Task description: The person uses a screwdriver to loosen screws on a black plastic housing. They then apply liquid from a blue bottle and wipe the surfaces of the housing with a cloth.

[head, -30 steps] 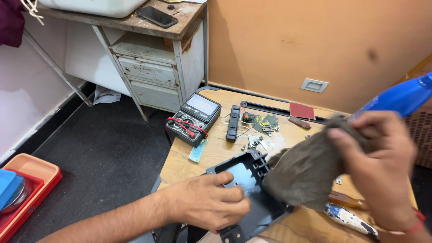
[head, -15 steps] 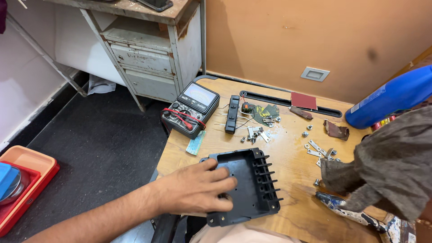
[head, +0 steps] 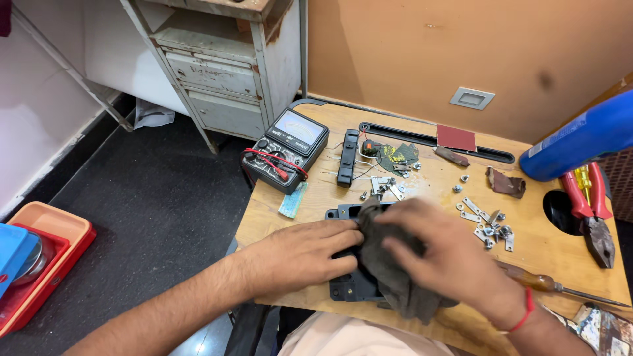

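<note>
Black plastic housing (head: 344, 285), a flat rectangular moulded tray, lies at the near edge of the wooden tabletop (head: 422, 191), mostly covered by both hands and a cloth. The left hand (head: 304, 256) rests flat on the housing's left part with fingers spread and extended, pressing down rather than gripping anything. The right hand (head: 455, 254) lies over a crumpled grey-brown rag (head: 389, 270), fingers curved down onto it, pushing the cloth into the housing; whether the fingers pinch the cloth cannot be told. Half a second ago the rag was held up off to the right, clear of the housing, whose whole ribbed interior was then visible; now the rag sits on it and hides the centre. The left hand has stayed on the housing's left side.

Behind the housing stands a black analogue multimeter (head: 288, 149) with red leads wrapped round it, beside a narrow black terminal strip (head: 347, 157) with thin wires. Small metal screws and brackets (head: 486, 223) are scattered to the right. A wooden-handled screwdriver (head: 560, 285) lies near the right wrist, red-handled pliers (head: 589, 209) further right, and a blue cylinder (head: 580, 138) slants above them
</note>
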